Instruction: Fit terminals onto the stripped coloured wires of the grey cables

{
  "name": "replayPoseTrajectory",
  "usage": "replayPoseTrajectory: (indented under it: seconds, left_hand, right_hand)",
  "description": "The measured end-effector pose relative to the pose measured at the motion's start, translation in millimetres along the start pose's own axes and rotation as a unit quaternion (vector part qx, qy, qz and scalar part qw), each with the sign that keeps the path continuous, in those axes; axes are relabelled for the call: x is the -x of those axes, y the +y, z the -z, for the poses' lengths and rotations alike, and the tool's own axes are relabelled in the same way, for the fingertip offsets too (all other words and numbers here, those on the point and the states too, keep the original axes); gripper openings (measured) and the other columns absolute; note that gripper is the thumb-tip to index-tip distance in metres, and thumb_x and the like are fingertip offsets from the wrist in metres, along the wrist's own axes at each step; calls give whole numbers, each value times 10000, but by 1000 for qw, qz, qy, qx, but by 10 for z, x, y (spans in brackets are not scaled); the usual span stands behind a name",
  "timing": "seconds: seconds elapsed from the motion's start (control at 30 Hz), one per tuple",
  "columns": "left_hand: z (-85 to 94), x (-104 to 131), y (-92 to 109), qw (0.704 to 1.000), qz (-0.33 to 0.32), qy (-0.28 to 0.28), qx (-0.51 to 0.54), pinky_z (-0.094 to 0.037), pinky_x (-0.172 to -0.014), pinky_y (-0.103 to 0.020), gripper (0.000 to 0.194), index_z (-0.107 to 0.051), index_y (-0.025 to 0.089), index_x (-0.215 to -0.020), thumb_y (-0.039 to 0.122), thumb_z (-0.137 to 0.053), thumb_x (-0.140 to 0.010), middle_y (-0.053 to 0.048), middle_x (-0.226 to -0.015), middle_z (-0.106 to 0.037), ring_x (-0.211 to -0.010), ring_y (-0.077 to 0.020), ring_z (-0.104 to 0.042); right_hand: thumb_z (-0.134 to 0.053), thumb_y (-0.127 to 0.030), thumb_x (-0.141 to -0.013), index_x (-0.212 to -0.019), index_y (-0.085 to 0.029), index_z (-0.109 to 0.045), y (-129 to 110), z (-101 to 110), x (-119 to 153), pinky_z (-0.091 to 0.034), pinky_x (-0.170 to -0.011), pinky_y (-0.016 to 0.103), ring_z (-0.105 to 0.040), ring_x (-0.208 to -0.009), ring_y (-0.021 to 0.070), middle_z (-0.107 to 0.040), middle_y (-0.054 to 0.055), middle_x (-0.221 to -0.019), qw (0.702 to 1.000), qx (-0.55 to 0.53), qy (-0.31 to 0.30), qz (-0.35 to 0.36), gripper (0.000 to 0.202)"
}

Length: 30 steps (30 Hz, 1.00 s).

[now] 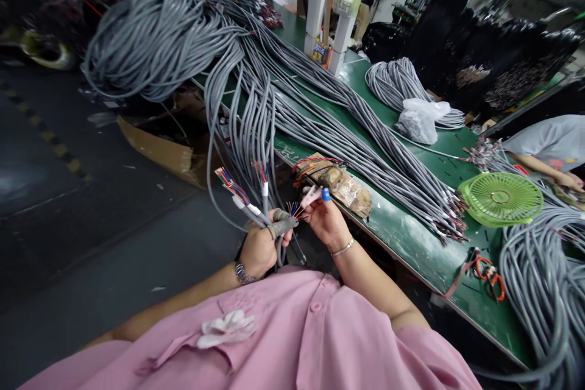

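My left hand [261, 248], with grey-wrapped fingertips, is closed around several grey cables [259, 216]. Bundles of thin coloured wires [231, 186] stick out of the cable ends on its far side. Another small fan of coloured wires [295, 211] shows between the two hands. My right hand [328, 226] has a blue covering on one fingertip and a whitish wrap on another. Its fingers are closed at the tips of this fan; the exact pinch is partly hidden.
A green table [388, 236] runs diagonally, loaded with long grey cables [338, 128]. A taped cardboard piece [347, 186] sits at its near edge. Orange-handled scissors [491, 277] and a green fan [500, 198] are to the right. Another person's arm [546, 167] reaches in beyond.
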<state>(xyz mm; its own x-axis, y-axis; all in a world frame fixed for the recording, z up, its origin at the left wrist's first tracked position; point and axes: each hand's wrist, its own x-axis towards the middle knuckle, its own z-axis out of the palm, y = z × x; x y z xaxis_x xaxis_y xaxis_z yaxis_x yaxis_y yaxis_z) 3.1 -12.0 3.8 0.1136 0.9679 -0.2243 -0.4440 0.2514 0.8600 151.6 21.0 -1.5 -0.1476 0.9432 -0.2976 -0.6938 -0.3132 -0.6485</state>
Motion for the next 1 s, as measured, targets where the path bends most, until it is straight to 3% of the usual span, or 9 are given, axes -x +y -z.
replayPoseTrajectory:
  seconds: [0.13, 0.3, 0.43, 0.5, 0.7, 0.9, 1.0]
  left_hand:
    - [-21, -6, 19, 1000, -4, 16, 10, -314, -388, -182, 148, -577, 174, -664, 255, -697, -696, 33, -483, -536, -420, -76, -443]
    - [-48, -54, 6, 999, -10, 17, 29, -312, -394, -185, 115, -590, 172, -672, 233, -681, -709, 36, -492, -540, -428, -76, -445]
    - [-57, -73, -3, 999, -12, 25, 23, -318, -402, -190, 116, -597, 165, -666, 237, -678, -710, 29, -497, -543, -431, -78, -448]
    - [-58, -73, -3, 999, -13, 25, 27, -317, -401, -191, 113, -594, 166, -665, 233, -677, -701, 29, -498, -543, -430, -78, -447]
    - [-57, -78, -13, 999, -11, 27, 18, -329, -401, -192, 132, -584, 175, -670, 254, -685, -701, 36, -491, -542, -421, -80, -449]
    - [-49, -76, -40, 1000, -13, 24, 9, -327, -396, -186, 154, -575, 171, -660, 250, -699, -703, 35, -491, -539, -419, -75, -437]
    - [-46, -64, -38, 1000, -12, 18, 10, -324, -394, -179, 167, -566, 168, -655, 239, -708, -705, 38, -495, -539, -420, -69, -435]
  right_hand:
    - [-656, -486, -817, -915, -189, -666, -23, -33, 31, -448, -561, 204, -500, -621, 95, -631, 3, -778, 999, 30, 15, 30, 313]
    - [-621, -563, -810, -908, -194, -674, 12, -25, 4, -447, -562, 221, -493, -618, 104, -616, 7, -762, 997, 62, 18, 45, 385]
    - [-533, -630, -833, -744, -185, -663, 84, 25, -19, -417, -570, 237, -474, -586, 113, -568, -1, -635, 963, 190, 97, 164, 472]
    - [-508, -638, -841, -702, -182, -651, 105, 38, -27, -415, -579, 244, -485, -585, 118, -563, 2, -611, 948, 227, 113, 190, 498]
    - [-597, -626, -799, -856, -187, -668, 88, -54, -78, -457, -589, 245, -546, -625, 119, -643, 23, -752, 997, 61, 36, 40, 449]
    - [-667, -535, -794, -812, -172, -670, 110, -106, -121, -462, -609, 241, -538, -611, 113, -637, 11, -716, 996, -4, 69, 49, 363]
    - [-680, -544, -781, -834, -167, -676, 123, -102, -112, -461, -598, 232, -541, -612, 107, -642, 9, -727, 997, -10, 55, 54, 380]
